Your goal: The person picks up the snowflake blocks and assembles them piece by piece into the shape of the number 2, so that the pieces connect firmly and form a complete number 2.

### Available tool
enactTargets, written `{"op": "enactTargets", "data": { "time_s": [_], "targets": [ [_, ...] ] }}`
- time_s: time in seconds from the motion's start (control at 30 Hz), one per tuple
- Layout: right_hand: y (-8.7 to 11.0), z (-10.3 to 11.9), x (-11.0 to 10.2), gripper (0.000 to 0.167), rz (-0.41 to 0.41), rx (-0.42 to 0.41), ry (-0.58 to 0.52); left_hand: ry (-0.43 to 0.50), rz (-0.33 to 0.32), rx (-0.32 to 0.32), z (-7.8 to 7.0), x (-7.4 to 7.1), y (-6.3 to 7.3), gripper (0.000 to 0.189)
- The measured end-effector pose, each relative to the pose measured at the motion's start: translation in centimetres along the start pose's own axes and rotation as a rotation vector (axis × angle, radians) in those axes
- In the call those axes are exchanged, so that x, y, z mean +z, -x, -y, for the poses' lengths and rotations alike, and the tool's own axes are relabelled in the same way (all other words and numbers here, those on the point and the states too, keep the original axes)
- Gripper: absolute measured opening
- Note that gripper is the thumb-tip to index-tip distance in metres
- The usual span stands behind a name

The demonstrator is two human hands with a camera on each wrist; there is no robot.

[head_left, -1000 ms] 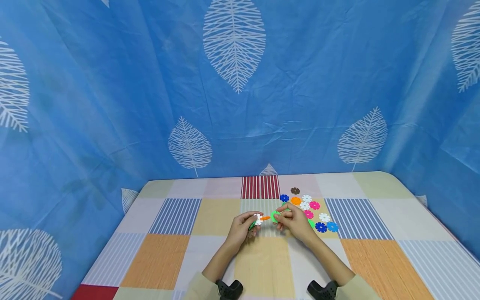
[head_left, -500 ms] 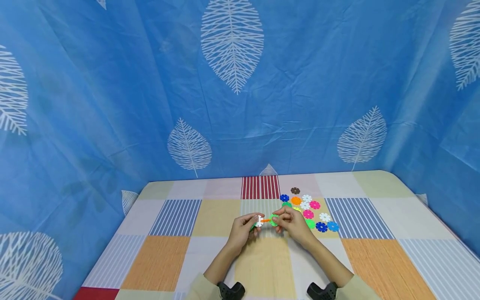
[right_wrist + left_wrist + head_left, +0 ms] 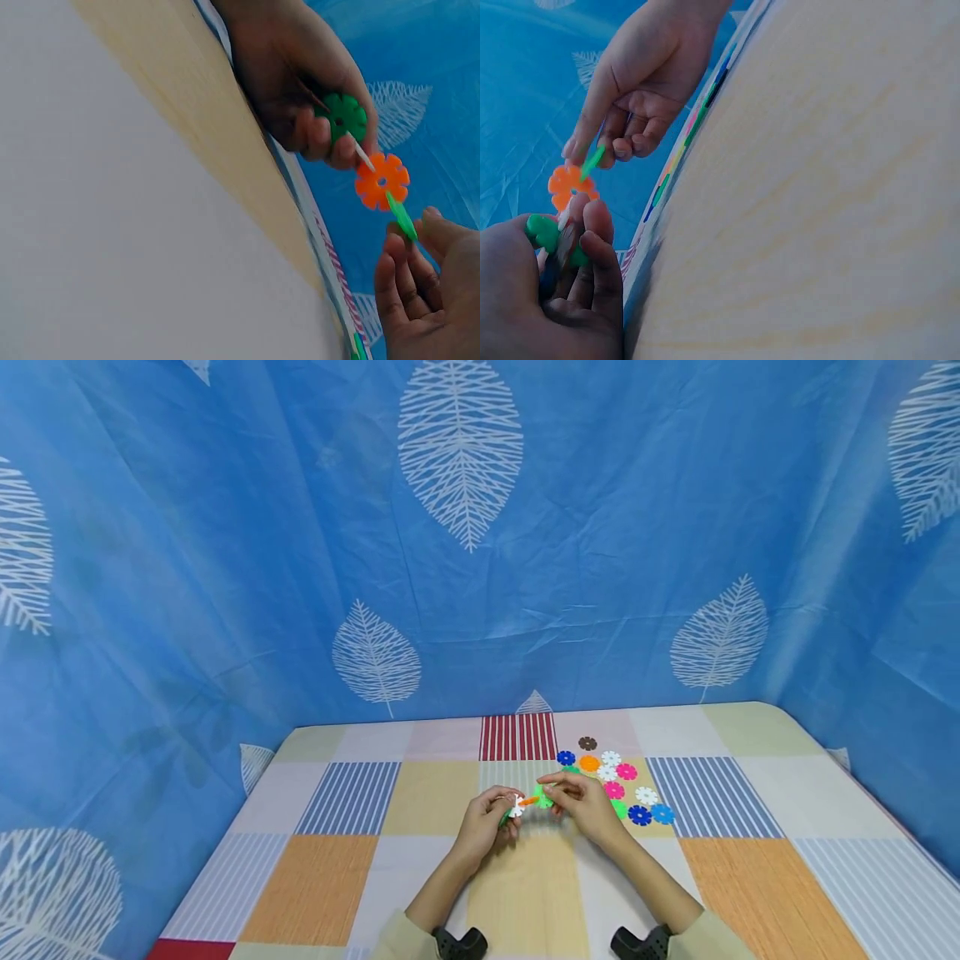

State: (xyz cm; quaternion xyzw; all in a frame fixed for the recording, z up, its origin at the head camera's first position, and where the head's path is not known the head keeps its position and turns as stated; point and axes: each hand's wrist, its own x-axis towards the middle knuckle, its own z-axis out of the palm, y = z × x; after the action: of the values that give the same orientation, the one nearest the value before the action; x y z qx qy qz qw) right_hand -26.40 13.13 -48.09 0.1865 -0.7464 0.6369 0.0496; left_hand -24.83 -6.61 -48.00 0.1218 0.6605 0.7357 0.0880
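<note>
Two bare hands work close together over a patchwork-patterned cloth (image 3: pixel 525 893) in the head view: the left hand (image 3: pixel 478 822) grips a white notched plastic disc (image 3: pixel 517 807), the right hand (image 3: pixel 588 810) pinches a light green notched plastic disc (image 3: pixel 543 796), and an orange notched plastic disc (image 3: pixel 529 801) sits between them. Loose notched plastic discs (image 3: pixel 614 790) in brown, blue, orange, white, pink and green lie on the cloth beyond and beside the right hand; behind hangs a blue sheet printed with white leaves (image 3: pixel 585 527). From the left wrist, the left hand's fingers curl round its joined pieces, with the orange disc rising past the fingertips. From the right wrist, a dark green notched plastic disc (image 3: pixel 346 118) shows at the left hand, the white disc joins the orange disc's edge, and the light green disc touches its opposite side; whether it is slotted in, I cannot tell.
</note>
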Motion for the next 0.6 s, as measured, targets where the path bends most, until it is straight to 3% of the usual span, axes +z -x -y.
{"op": "enactTargets", "data": {
  "time_s": [0.27,0.5,0.6],
  "targets": [
    [-0.6,-0.7,-2.6,0.021,-0.207,-0.005,0.344,0.004,-0.033,-0.002,1.1,-0.3,-0.4,0.014],
    [-0.4,-2.1,-4.1,0.027,-0.214,-0.038,0.711,0.081,-0.016,-0.006,1.0,-0.2,-0.5,0.014],
    [-0.2,-2.2,-4.3,0.03,-0.211,-0.038,0.817,0.078,-0.014,-0.002,0.9,-0.2,-0.5,0.015]
  ]
}}
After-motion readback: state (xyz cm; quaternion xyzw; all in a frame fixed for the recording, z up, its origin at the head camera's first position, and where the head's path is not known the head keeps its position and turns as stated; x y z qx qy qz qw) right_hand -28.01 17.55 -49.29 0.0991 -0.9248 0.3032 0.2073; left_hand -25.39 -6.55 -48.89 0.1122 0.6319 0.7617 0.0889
